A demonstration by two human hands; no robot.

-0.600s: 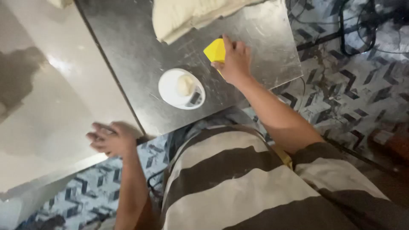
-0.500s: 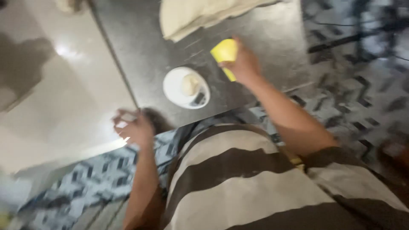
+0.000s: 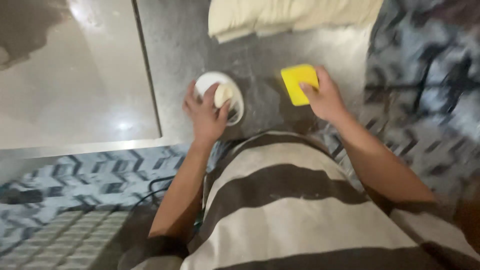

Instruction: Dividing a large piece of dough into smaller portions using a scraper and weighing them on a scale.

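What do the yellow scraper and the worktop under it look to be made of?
Yellow scraper: likely plastic, flat, uniformly bright and matt. Worktop: looks like brushed metal, grey with a dull sheen, dusted pale, probably with flour.

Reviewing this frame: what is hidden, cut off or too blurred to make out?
- Head view: the left hand covers part of the white dish; the pale lump in it is unclear.
- The pale dough sheet is cut off by the top edge.
- The right hand hides the yellow scraper's near edge.
- The patterned floor is blurred.
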